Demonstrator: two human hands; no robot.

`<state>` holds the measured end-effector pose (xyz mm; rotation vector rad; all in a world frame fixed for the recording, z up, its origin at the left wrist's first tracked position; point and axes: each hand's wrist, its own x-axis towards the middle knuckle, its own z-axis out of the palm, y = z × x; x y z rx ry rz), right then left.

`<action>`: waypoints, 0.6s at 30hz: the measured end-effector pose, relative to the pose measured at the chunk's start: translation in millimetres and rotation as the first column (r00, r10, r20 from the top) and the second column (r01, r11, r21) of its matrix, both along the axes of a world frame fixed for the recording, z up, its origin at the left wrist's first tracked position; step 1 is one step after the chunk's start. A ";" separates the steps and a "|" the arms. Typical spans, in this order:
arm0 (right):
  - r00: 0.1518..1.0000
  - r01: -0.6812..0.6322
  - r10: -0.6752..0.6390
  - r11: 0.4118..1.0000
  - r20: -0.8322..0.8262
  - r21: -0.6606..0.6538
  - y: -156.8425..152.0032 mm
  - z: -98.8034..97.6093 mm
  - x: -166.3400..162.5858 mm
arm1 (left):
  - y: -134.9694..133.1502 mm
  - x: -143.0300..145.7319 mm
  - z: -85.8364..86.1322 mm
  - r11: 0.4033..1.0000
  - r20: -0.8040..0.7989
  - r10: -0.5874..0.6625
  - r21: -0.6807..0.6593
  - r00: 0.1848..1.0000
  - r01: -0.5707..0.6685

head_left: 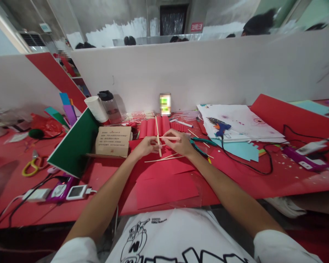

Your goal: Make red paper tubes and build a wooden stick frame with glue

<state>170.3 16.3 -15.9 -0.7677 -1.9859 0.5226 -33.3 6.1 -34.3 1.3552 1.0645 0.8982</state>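
Note:
My left hand is closed on a thin wooden stick, which stands nearly upright in view above the red paper. Close beside it, my right hand is closed around a slim, pale, pencil-like rod that points left, its tip by the stick. Whether the two touch is hard to tell. Below the hands, more thin wooden sticks lie crossed on red paper sheets. Red paper rolls lie side by side just behind my hands.
Left of my hands stand a cardboard box, a green board and yellow scissors. To the right lie teal-handled pliers and a blue glue gun with a trailing cord. A lit phone leans against the partition.

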 end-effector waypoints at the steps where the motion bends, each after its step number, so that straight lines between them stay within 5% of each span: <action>1: 1.000 -0.007 0.007 1.000 -0.003 -0.004 0.3 -0.6 -0.2 | 0.2 0.0 -0.2 1.000 0.002 0.000 -0.001 1.000 0.000; 18: 0.999 -0.040 0.039 0.999 -0.014 -0.034 0.8 -0.9 -1.2 | 0.3 0.2 0.3 1.000 -0.004 0.019 -0.011 1.000 -0.019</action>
